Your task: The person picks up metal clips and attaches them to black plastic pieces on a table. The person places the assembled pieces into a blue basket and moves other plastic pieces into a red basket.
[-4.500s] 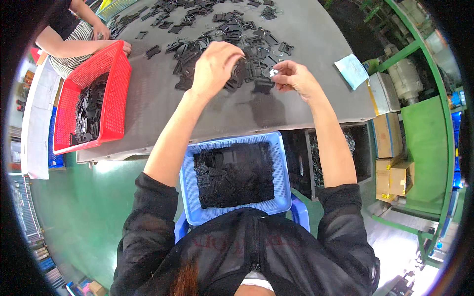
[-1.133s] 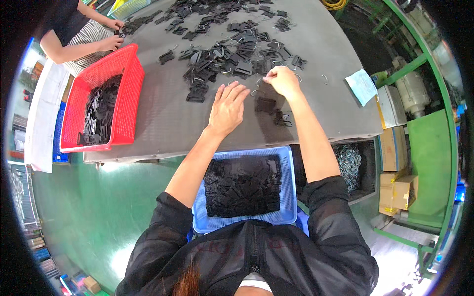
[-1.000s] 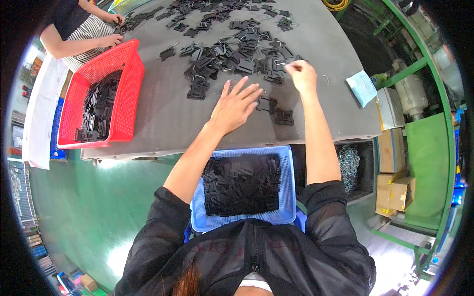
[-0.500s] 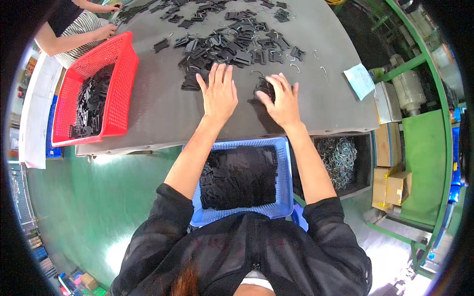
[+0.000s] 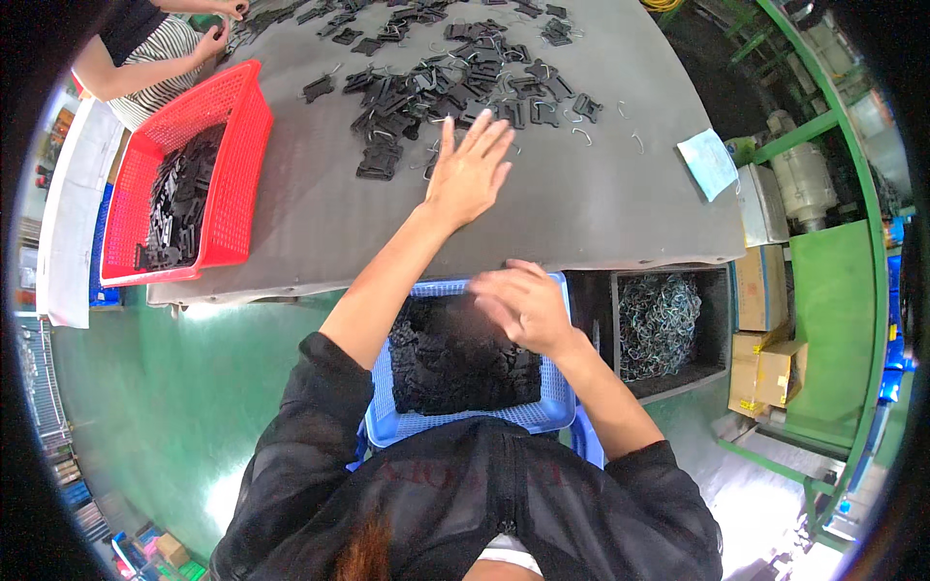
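Note:
My left hand [image 5: 470, 174] stretches flat over the grey table [image 5: 310, 223], fingers spread, its fingertips at the near edge of a scatter of black plastic clips with wire hooks [image 5: 455, 82]. It holds nothing. My right hand [image 5: 518, 308] is blurred and hovers palm down over the blue basket [image 5: 465, 428] on my lap, fingers apart, with nothing visibly in it. The basket holds a heap of the same black clips [image 5: 455, 363].
A red basket [image 5: 237, 165] with black clips sits at the table's left. Another person's hands [image 5: 211, 39] work at the far left corner. A bin of metal hooks [image 5: 664, 324], cardboard boxes [image 5: 765, 368] and a pale blue cloth [image 5: 710, 163] lie to the right.
Both hands were pressed on clips at the table's near edge. Now my right hand has dropped back over the blue basket, and my left hand has reached forward to the pile.

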{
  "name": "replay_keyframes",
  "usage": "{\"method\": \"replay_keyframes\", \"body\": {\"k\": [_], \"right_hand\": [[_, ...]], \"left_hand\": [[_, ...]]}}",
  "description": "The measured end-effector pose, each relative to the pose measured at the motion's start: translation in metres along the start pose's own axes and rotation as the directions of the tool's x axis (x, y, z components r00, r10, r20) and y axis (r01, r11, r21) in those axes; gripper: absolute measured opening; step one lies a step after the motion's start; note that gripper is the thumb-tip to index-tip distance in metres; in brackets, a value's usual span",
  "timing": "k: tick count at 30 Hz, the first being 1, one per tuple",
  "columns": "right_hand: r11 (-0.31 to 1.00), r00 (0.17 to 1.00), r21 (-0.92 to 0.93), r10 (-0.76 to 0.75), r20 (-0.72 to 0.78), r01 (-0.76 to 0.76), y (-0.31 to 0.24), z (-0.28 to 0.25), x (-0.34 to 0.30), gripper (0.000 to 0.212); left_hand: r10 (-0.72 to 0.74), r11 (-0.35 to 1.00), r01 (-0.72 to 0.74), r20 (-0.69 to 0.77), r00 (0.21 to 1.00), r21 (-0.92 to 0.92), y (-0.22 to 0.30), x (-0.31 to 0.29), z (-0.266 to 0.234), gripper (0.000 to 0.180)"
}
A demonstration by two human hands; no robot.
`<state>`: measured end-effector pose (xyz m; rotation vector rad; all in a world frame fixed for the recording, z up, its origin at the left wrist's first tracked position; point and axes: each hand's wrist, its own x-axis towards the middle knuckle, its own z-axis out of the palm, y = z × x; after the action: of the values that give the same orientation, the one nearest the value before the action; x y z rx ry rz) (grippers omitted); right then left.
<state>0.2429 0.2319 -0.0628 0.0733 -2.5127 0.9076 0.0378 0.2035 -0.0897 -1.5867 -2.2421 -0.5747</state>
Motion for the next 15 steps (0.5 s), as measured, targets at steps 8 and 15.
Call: {"method": "replay_keyframes", "body": {"k": [8, 15], "right_hand": [[0.971, 0.939, -0.15, 0.131, -0.318, -0.186, 0.109, -0.005, 0.132, 0.032], [0.926, 0.983, -0.351, 0.091, -0.158, -0.142, 0.116, 0.031, 0.134, 0.033]], "left_hand": [[-0.05, 0.997, 0.056, 0.119, 0.992, -0.053, -0.005, -0.002, -0.016, 0.034], [-0.129, 0.991, 0.133, -0.131, 0.983, 0.022, -0.058, -0.048, -0.042, 0.02]]}}
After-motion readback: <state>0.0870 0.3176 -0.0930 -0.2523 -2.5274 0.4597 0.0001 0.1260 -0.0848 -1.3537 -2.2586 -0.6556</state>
